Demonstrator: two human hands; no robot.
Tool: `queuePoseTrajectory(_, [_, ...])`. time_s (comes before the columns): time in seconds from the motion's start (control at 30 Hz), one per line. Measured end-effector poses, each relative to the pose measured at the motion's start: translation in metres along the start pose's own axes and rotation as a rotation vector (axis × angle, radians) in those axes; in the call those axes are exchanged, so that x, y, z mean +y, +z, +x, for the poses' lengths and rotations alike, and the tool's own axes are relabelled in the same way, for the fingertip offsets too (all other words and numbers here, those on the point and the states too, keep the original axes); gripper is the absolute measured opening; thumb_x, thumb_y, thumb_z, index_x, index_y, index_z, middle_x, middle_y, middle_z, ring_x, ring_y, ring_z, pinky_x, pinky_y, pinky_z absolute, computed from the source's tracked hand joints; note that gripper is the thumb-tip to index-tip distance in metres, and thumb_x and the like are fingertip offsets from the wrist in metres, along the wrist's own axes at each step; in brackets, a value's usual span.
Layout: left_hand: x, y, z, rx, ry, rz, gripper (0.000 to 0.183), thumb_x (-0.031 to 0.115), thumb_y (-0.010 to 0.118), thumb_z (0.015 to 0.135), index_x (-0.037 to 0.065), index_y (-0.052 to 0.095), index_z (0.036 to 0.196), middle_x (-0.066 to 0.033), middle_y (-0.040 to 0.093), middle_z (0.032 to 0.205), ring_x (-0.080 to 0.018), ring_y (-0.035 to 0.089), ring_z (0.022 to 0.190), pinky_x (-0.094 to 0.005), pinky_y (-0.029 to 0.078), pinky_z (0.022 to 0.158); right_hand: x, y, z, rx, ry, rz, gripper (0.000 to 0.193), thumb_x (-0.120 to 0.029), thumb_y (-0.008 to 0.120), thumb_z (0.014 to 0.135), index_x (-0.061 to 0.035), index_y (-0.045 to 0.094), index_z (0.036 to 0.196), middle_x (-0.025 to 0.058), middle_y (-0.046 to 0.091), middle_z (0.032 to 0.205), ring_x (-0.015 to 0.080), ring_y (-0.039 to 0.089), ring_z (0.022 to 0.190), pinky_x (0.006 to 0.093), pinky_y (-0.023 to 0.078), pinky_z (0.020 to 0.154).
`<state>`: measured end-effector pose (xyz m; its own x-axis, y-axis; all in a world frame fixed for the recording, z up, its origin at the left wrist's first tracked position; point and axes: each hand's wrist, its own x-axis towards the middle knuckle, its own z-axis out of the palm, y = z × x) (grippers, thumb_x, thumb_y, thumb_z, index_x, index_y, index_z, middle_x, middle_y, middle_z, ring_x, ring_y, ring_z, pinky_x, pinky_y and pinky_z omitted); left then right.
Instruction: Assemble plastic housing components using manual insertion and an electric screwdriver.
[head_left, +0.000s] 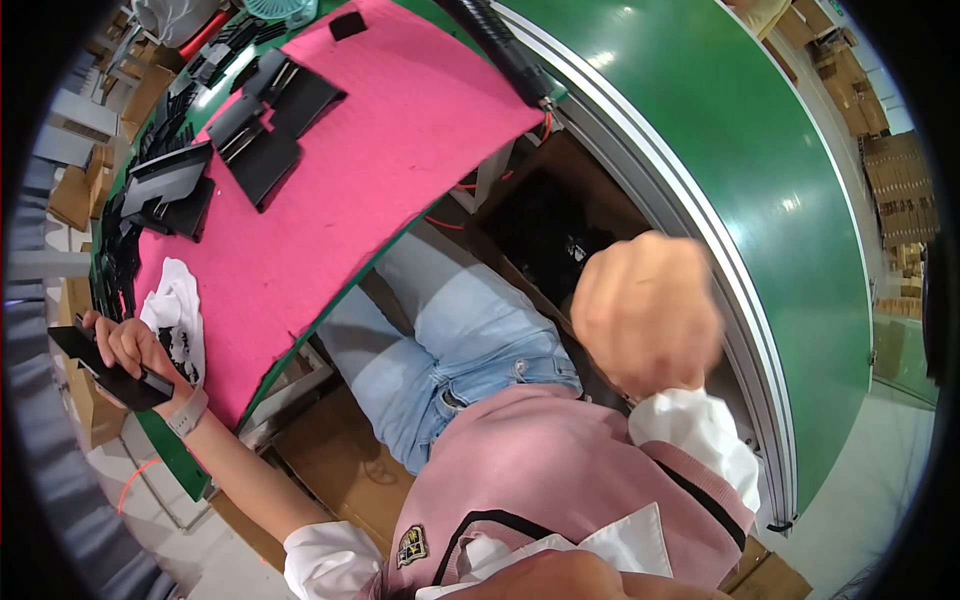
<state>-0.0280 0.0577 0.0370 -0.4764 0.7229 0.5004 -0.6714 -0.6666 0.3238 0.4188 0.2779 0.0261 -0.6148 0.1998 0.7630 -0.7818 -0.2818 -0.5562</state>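
At the far left, past the edge of the pink mat (380,110), my left hand (130,350) grips a black folded plate piece (140,388), its fingers wrapped over the top. My right hand (648,315) is a closed fist, slightly smeared by motion, in front of my body beside the conveyor's metal rail. Whatever the fist may hold is hidden. Similar black hinged pieces with thin metal rods lie on the mat: one pair (258,165) in the middle, another (300,98) behind it, and a larger one (168,185) at the left.
A white cloth (178,300) with black marks lies near my left wrist. Many black parts (120,265) line the mat's left side. A black ribbed cylindrical tool (495,45) rests at its far right. Below stands a cardboard box (590,165) with black contents. A green belt (740,150) curves along the right.
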Motion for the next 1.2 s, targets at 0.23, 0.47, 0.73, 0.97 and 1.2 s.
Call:
queuePoseTrajectory(0.23, [-0.126, 0.047, -0.021, 0.137, -0.131, -0.039, 0.052, -0.007, 0.067, 0.067, 0.002, 0.038, 0.109, -0.0016, 0.041, 0.064, -0.0077, 0.03, 0.037, -0.0237, 0.025, 0.044, 0.077, -0.127, -0.253, 0.385, 1.624, -1.318, 0.041, -0.028, 0.072, 0.073, -0.0047, 0.064, 0.105, 0.0144, 0.068, 0.096, 0.0285, 0.066, 0.089, 0.0393, 0.053, 0.078])
queuePoseTrajectory(0.47, [-0.159, 0.036, -0.022, 0.234, -0.126, 0.12, 0.042, -0.004, 0.067, 0.069, 0.003, 0.04, 0.1, -0.0008, 0.041, 0.058, -0.0056, 0.026, 0.032, -0.0211, 0.019, 0.035, 0.166, -0.247, -0.429, 0.27, 2.137, -1.307, 0.136, -0.051, 0.089, 0.04, -0.0306, 0.008, 0.148, 0.0163, -0.007, 0.154, 0.0442, 0.006, 0.139, 0.0692, 0.027, 0.099])
queuePoseTrajectory(0.73, [-0.159, 0.037, -0.021, 0.38, -0.087, 0.244, 0.037, -0.007, 0.061, 0.071, 0.006, 0.039, 0.099, 0.0008, 0.039, 0.056, -0.0061, 0.026, 0.034, -0.0229, 0.02, 0.042, 0.189, -0.215, -0.398, -0.21, 2.368, -1.098, 0.135, -0.049, 0.09, 0.04, -0.0331, 0.01, 0.148, 0.0212, -0.01, 0.152, 0.053, 0.013, 0.133, 0.0634, 0.037, 0.097])
queuePoseTrajectory(0.97, [-0.164, 0.033, -0.021, 0.417, -0.056, 0.219, 0.047, -0.01, 0.062, 0.061, 0.006, 0.039, 0.099, 0.0008, 0.039, 0.058, -0.0067, 0.026, 0.034, -0.0238, 0.021, 0.043, 0.212, -0.245, -0.491, -0.158, 2.469, -1.06, 0.126, -0.044, 0.091, 0.044, -0.0311, 0.018, 0.147, 0.0208, -0.005, 0.152, 0.0393, 0.036, 0.13, 0.0509, 0.048, 0.092])
queuePoseTrajectory(1.2, [-0.155, 0.041, -0.025, 0.428, -0.05, 0.277, 0.043, -0.006, 0.061, 0.061, 0.006, 0.039, 0.096, 0.0002, 0.038, 0.058, -0.0075, 0.024, 0.033, -0.024, 0.021, 0.04, 0.152, -0.251, -0.369, 0.041, 2.016, -0.501, 0.091, -0.034, 0.087, 0.056, -0.0366, 0.042, 0.136, 0.0188, 0.011, 0.15, 0.0342, 0.051, 0.118, 0.0369, 0.053, 0.086])
